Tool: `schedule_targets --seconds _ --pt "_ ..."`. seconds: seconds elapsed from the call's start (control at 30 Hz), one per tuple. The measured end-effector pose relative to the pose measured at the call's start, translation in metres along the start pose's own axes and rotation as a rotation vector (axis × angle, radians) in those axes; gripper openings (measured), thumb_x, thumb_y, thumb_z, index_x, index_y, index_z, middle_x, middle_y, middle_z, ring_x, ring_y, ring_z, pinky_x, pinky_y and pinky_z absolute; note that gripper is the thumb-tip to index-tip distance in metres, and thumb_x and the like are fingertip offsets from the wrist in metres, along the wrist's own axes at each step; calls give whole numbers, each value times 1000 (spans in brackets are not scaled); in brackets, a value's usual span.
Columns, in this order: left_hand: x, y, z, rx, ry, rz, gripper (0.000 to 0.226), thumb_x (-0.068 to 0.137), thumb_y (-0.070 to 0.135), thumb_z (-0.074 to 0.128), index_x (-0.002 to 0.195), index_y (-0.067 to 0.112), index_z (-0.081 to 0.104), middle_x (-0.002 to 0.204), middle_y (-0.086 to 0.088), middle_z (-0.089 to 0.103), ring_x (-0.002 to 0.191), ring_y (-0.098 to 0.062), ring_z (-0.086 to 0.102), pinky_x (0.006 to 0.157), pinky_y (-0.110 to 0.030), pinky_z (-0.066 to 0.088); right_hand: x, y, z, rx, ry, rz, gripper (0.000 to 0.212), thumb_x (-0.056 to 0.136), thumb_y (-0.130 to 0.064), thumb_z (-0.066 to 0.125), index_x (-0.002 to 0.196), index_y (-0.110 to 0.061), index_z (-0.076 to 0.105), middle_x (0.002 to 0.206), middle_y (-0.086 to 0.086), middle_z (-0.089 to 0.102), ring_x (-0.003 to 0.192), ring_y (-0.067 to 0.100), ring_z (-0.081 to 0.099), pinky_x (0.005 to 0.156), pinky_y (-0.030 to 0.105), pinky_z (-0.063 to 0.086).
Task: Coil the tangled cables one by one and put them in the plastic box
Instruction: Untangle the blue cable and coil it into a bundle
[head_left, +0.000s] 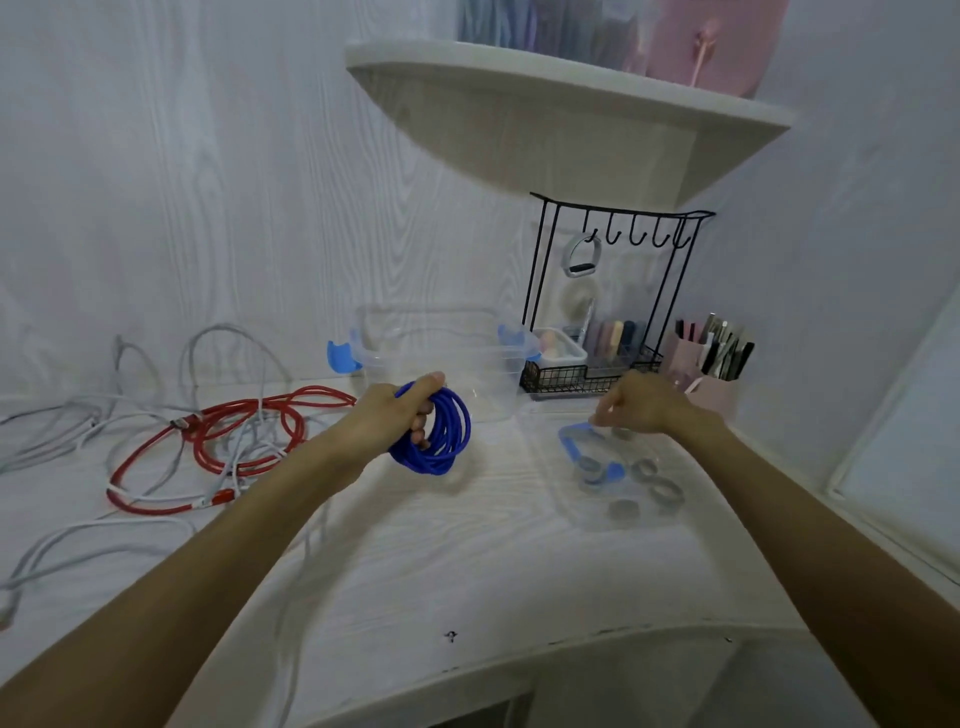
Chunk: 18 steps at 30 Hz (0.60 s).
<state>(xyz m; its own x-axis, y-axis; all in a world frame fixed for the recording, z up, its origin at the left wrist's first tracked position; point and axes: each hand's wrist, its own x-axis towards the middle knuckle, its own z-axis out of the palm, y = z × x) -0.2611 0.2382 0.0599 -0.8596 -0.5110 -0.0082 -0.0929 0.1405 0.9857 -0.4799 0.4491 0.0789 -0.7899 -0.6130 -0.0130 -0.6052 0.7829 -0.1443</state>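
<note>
Our left hand (396, 410) grips the coiled blue cable (441, 435), fingers curled through its loops, just in front of the clear plastic box (441, 358). Our right hand (641, 402) hovers with loose fingers over the box lid (613, 473). Left of our left hand lie the tangled red cable (218, 441) and white cables (130, 400).

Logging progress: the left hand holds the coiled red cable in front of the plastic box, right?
Not quite. In the head view the left hand holds a coiled blue cable in front of the plastic box. The red cable lies tangled on the table.
</note>
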Motion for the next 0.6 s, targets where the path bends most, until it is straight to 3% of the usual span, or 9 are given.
schedule_targets --seconds 0.2,0.3,0.4,0.5,0.6 --pt "1 -2 -5 -117 36 18 43 92 41 54 59 15 47 42 6 42 38 -8 45 79 -38 48 3 -8 29 -92 98 119 24 86 -21 65 106 -8 68 109 9 67 100 27 62 85 39 52" --pt "0 -4 -11 -164 12 46 47 92 39 55 50 19 47 42 6 39 38 -8 42 69 -33 50 0 -6 28 -15 205 85 17 85 -15 61 92 -7 75 95 10 72 88 26 65 74 38 55" --pt "-1 -7 -16 -178 -29 50 61 93 40 53 34 24 46 42 7 36 39 -8 39 58 -26 48 -3 -8 14 184 349 12 20 89 -11 57 84 0 72 91 14 72 85 29 67 68 34 50" --pt "-9 -8 -20 -245 -113 32 62 93 41 51 33 24 42 42 7 31 39 -8 35 54 -23 49 -14 -27 -10 534 333 -80 11 96 -11 50 91 -5 57 100 15 69 91 24 66 82 35 52" --pt "-26 -9 -29 -372 -251 8 50 82 48 55 40 27 38 41 8 27 38 -8 31 56 -23 50 -43 -67 -23 869 146 -239 7 98 -8 44 91 -6 45 90 15 68 65 11 68 58 19 54"
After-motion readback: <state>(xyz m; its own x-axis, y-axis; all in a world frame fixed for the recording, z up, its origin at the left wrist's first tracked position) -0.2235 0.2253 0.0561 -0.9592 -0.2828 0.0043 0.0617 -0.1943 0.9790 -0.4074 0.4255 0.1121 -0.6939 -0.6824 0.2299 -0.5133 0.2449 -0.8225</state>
